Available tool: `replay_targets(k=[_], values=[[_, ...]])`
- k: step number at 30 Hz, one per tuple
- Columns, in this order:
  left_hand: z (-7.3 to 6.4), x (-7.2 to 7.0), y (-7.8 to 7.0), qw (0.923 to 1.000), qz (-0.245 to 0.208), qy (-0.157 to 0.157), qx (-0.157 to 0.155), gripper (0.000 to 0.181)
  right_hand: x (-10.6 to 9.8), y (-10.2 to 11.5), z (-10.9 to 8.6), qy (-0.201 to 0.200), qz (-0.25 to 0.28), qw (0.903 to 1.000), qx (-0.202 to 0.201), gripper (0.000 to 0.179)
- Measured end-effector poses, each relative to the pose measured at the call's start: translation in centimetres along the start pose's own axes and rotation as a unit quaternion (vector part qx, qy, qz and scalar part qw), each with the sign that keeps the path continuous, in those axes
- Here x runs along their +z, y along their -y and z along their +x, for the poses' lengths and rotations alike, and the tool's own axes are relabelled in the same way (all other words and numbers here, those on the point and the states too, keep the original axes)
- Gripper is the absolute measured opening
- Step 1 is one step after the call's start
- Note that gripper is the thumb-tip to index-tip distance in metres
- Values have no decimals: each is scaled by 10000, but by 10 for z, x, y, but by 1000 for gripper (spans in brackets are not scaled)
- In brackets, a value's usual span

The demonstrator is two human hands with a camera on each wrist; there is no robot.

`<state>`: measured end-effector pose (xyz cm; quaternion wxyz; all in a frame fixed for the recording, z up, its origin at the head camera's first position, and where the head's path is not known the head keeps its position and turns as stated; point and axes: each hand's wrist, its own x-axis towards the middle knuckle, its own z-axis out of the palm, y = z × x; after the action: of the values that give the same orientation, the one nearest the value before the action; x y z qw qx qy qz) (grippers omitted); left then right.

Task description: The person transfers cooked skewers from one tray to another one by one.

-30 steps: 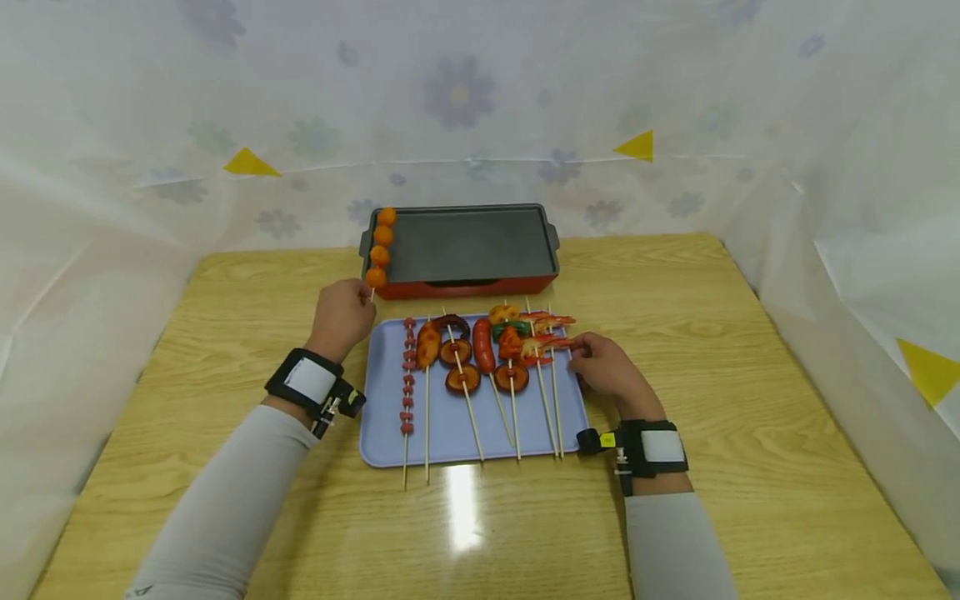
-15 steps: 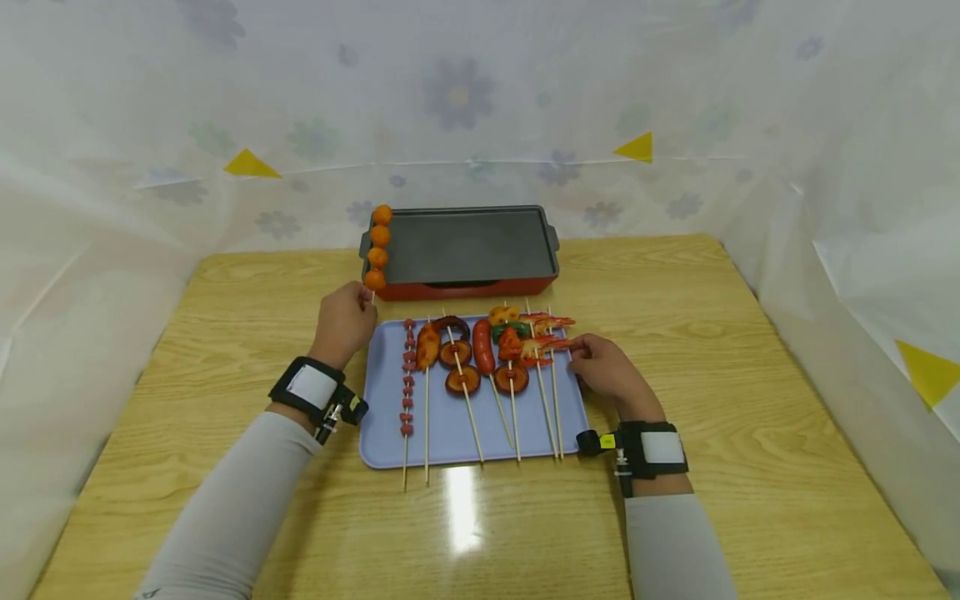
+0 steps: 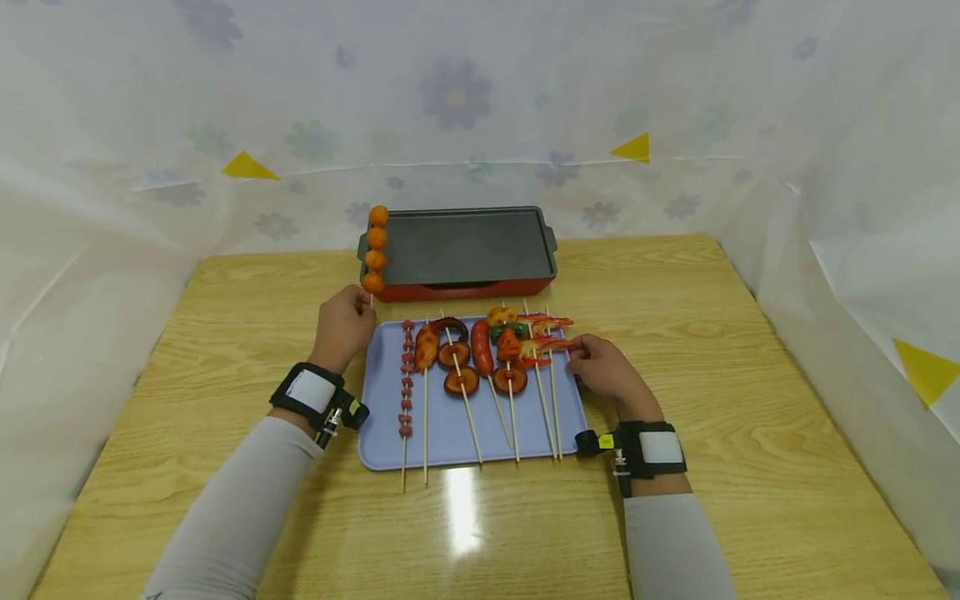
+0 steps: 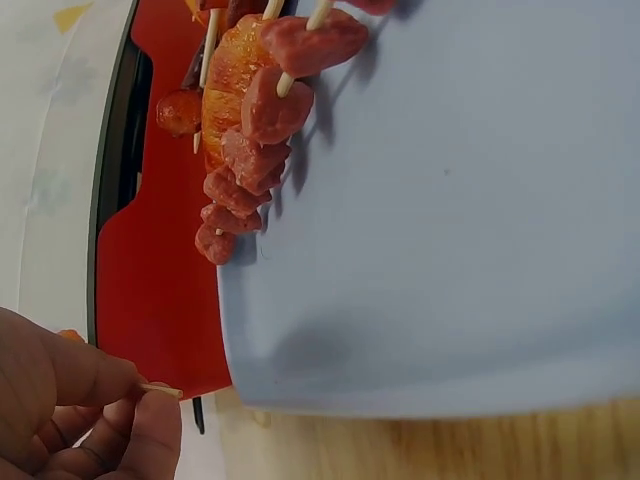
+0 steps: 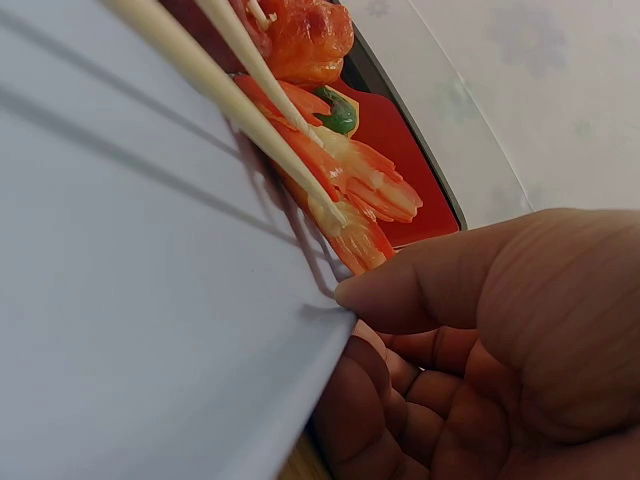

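My left hand (image 3: 343, 329) pinches the stick end of a skewer of orange balls (image 3: 377, 238), which lies across the left end of the grill pan (image 3: 465, 246). In the left wrist view the stick's tip (image 4: 162, 390) pokes out between thumb and finger. At the tray's right rim my right hand (image 3: 603, 364) holds the edge of the lilac tray (image 3: 382, 454), thumb on top and fingers underneath. Shrimp skewers (image 5: 365, 185) lie close to that thumb. A skewer of small pink meat pieces (image 3: 406, 379) lies along the tray's left side.
On the tray also lie a sausage skewer (image 3: 482, 348), a mushroom skewer with a tentacle (image 3: 461, 381), a browned, elongated piece (image 3: 427, 346) on a stick and a mixed skewer (image 3: 510, 381). Several sticks overhang the front rim. A pale flowered sheet (image 3: 453, 142) stands behind the wooden table (image 3: 750, 375).
The orange-ball skewer has shifted slightly left and toward me, its far end swinging left, with my left hand on its stick. My right hand stays at the tray's edge.
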<state>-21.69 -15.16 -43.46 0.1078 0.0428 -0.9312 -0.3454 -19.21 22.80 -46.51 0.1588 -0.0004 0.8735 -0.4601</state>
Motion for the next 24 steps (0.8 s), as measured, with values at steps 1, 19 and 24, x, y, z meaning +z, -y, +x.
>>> replay_targets(k=[1, 19, 24], values=[[0, 0, 1, 10000, -25, -9, -29, 12, 0, 0, 0, 10, 5, 10000, 14, 27], [-17, 1, -3, 9954, -545, -233, 747, 11, 1, -1, 0, 4, -10, 10000, -29, 27], [-25, -2, -5, 9927, -632, -386, 954, 8, 0, 1, -1, -5, -18, 9999, -102, 26]])
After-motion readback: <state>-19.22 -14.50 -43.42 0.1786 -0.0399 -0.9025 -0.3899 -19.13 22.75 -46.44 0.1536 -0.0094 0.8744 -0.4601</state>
